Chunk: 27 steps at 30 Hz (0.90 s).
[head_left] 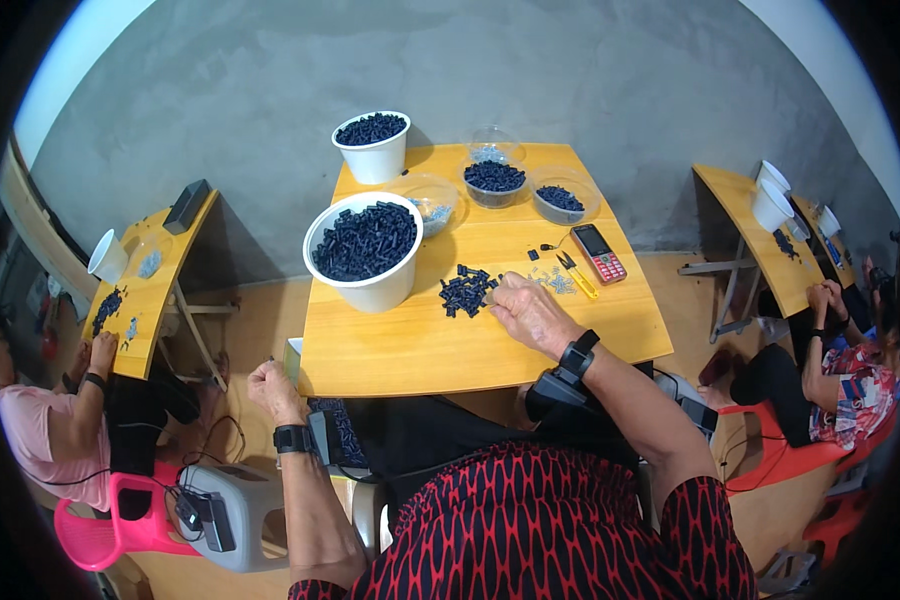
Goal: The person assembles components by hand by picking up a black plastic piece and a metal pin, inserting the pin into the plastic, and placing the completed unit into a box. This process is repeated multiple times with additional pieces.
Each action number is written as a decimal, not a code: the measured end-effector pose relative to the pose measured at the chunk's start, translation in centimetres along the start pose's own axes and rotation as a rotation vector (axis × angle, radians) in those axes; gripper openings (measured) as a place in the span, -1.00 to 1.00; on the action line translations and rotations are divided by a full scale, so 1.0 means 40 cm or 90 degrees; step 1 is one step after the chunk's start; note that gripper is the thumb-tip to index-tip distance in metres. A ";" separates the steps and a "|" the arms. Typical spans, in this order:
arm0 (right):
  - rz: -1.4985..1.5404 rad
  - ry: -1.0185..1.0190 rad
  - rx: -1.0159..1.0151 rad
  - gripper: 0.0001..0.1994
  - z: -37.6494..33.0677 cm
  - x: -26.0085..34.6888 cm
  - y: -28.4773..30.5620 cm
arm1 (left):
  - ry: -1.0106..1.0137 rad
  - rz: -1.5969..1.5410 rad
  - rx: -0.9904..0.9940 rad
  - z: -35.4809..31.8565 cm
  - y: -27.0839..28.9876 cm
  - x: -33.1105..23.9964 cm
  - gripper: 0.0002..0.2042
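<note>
Right hand [526,308] rests at the right edge of a heap of black pieces [463,292] on the tabletop [425,365], its fingers bent down over the nearest ones; the fingertips are too small to read, so I cannot tell whether it pinches a piece. Well to the left of the heap and nearer the body, off the tabletop's edge, the left hand [273,390] is curled closed, with a dark speck at its fingertips that may or may not be a held piece. Judging by this, the step is picking small parts out of the heap, perhaps one at a time, and the next move seems to call for a light fingertip pinch that frees a single piece without dragging its neighbours. Those in the heap look short, dark and tube-like, lying loose at every angle, some overlapping and a few strayed to its near side. Pale grey pieces [558,281] lie scattered to the heap's right, just beyond the hand, beside yellow-handled snips [578,277]. Left of the heap stands a white bucket [380,296] brimming with similar black parts.
</note>
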State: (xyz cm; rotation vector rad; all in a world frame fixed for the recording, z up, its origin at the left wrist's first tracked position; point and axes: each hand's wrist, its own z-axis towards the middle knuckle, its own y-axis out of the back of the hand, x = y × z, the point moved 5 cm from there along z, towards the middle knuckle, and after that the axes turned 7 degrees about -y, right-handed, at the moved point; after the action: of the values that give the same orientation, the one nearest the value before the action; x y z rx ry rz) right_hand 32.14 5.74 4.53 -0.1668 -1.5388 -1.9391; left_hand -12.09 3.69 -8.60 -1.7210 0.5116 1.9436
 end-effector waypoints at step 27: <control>0.580 -0.232 0.063 -0.92 -0.135 0.006 0.025 | -0.128 -0.096 0.681 -0.471 -0.294 -0.394 -0.89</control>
State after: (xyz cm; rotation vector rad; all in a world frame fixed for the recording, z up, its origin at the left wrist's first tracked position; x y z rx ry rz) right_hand 34.06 0.63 3.81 -1.0263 -1.3991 -1.1338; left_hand 11.32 0.59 4.96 -0.8316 1.0520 1.2857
